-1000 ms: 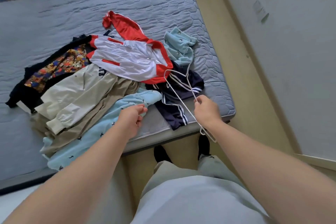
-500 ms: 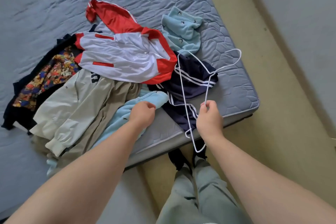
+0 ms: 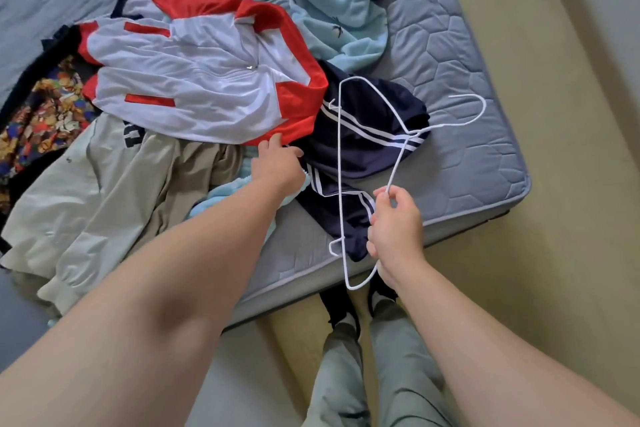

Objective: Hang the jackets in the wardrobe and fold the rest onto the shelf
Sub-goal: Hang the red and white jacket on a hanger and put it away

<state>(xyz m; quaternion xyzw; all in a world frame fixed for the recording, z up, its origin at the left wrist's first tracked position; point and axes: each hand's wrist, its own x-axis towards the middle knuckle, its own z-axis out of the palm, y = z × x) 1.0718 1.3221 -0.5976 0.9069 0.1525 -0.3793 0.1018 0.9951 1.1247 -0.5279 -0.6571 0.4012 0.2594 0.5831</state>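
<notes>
Red-white jacket [image 3: 194, 94] atop clothes pile [image 3: 104, 184]

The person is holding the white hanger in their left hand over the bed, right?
No. The right hand grips the white hanger over the bed, as the head view shows; the left hand is at the red and white jacket.

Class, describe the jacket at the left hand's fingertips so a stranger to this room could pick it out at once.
Find the grey-blue mattress, then the pale blue garment by its right edge and the flowered one at the left. The jacket lies between them, over a beige one. It alone is white with red panels.
</notes>
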